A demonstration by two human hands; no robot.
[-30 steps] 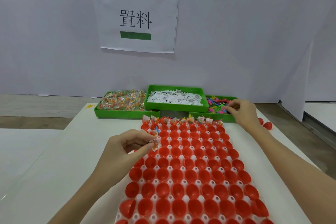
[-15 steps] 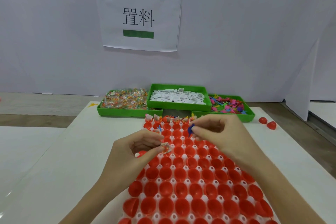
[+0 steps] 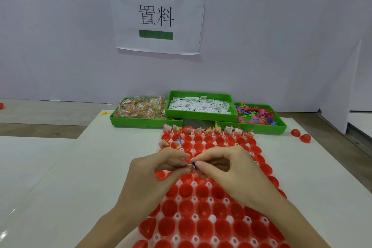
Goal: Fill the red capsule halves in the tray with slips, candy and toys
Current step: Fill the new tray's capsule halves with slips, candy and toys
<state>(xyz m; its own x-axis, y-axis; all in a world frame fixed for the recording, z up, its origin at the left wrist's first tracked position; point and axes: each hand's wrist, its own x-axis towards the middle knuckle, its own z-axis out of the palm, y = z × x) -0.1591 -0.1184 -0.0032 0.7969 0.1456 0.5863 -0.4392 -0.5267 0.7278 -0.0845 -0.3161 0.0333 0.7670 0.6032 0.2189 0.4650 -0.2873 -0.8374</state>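
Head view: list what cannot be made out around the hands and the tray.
- Slip and candy pinched by the left hand: mostly covered by fingertips, too small to read.
- Blue toy pinched by the right hand: only a tip shows.
- Capsule halves under both hands: hidden, contents unknown.
- Tray: near end cut off by the bottom edge.
- Printing on the slips in the middle green bin: too small.
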